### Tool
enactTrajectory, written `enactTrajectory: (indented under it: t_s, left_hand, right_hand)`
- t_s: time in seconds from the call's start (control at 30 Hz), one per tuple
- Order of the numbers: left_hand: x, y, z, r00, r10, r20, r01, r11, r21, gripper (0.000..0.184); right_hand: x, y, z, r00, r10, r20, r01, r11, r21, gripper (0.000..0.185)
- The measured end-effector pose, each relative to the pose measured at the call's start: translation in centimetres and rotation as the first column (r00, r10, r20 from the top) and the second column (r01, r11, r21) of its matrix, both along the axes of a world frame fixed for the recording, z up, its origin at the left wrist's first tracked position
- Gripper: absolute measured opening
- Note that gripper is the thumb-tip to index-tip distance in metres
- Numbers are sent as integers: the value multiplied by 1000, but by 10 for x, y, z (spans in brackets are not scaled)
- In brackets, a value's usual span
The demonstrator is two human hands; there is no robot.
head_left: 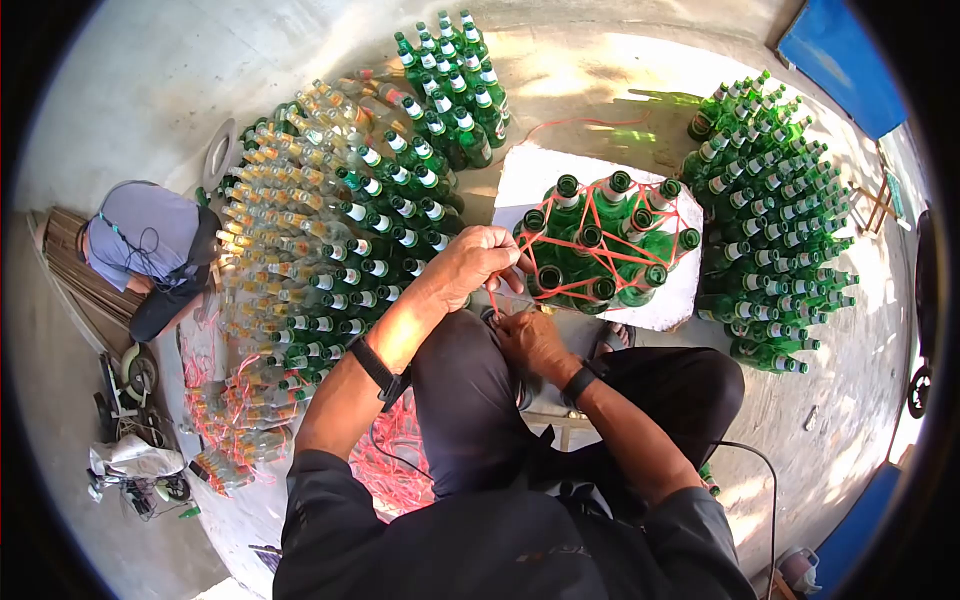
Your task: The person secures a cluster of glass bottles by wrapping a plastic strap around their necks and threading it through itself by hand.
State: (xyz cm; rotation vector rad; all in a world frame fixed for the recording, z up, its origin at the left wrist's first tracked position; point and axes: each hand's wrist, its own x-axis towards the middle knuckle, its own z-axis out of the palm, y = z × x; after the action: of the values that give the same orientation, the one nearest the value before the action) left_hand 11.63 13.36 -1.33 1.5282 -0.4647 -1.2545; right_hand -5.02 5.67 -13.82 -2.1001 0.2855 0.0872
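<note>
A bundle of about 10 green bottles [568, 212] stands upright on the white bench [520, 172], with red string [492, 298] crossing between and around the necks. The left hand [480, 262] is at the near left edge of the bundle, its grip pinching the string between thumb and fingers; the right hand [535, 345] is lower, nearer the body, its grip closed on the string too, though its fingertips are partly hidden.

The glass should be stiff, smooth and rather slippery, fragile where bottles knock together, light singly but likely weighty as a group. The string looks thin and limp, so it probably behaves only under tension, best taken close to the bottles by 1 hand and further along by the other. A single bottle would be safest held around the neck or shoulder.

The bottles on the bench have dark, apparently uncapped mouths; I cannot make out any liquid in them. On the floor [850, 380], clear bottles [285, 215] with yellowish parts and a left green group [472, 142] stand closely packed, and a right green group [770, 200] stands opposite; what these hold is too small to tell
</note>
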Motion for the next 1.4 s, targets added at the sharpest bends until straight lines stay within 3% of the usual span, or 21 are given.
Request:
enactTrajectory:
  t_s: [0.07, 0.17, 0.37, 0.47, 0.57, 0.67, 0.77, 0.87, 0.93, 0.97, 1.0, 1.17, 1.27, 1.4]
  left_hand:
    - [0, -1, -1, 1000, -14, 10, 15, 1000, -3, 22]
    - [-3, -2, -3, 999, -23, 49, 23, 1000, 6, 23]
    - [-2, -4, -11, 986, -34, 162, 28, 999, 36, 27]
    - [-2, -5, -3, 977, -37, 210, 22, 997, 74, 29]
    - [-3, -6, 2, 977, -35, 210, 19, 997, 78, 29]
    - [-5, -9, 3, 967, -32, 252, 19, 998, 54, 28]
    - [-5, -6, -5, 957, -5, 291, -12, 998, 56, 27]
    - [2, -4, -25, 934, -3, 358, -17, 998, 52, 24]
    - [3, -6, -23, 917, -19, 398, -2, 999, 52, 22]
    - [4, -7, -23, 922, -29, 387, -1, 997, 77, 22]
    - [4, -9, -23, 926, -40, 375, 2, 995, 102, 21]
    - [1, -19, -26, 952, 17, 307, -52, 993, 107, 18]
    - [2, -21, -33, 976, 52, 213, -78, 990, 115, 16]
    - [4, -23, -35, 988, 69, 135, -91, 982, 164, 18]
  right_hand:
    - [-10, 11, -29, 996, -84, 31, 84, 996, 19, 18]
    - [-12, 13, -41, 998, -63, 23, 60, 991, 120, 18]
    - [-8, 7, -56, 986, 71, -153, -50, 989, 140, 24]
    - [-12, 7, -87, 905, 424, 43, -422, 905, -61, 25]
    - [-23, 4, -57, 962, 236, -137, -240, 971, -16, 22]
    - [-36, 2, -56, 968, 237, -85, -245, 965, -95, 20]
    - [-28, -24, 47, 937, 319, -141, -346, 899, -267, 20]
    - [-24, -48, 124, 978, 208, 32, -205, 975, -90, 18]
    - [-19, -58, 159, 982, 21, 187, -8, 997, -70, 17]
    - [-15, -59, 160, 945, -116, 305, 148, 985, -86, 16]
    - [-7, -64, 157, 886, -136, 443, 226, 961, -157, 11]
    - [15, -69, 160, 953, -115, 280, 210, 918, -336, 15]
    - [25, -73, 153, 940, -131, 316, 277, 834, -477, 17]
    - [35, -80, 147, 981, -7, 193, 114, 828, -549, 14]
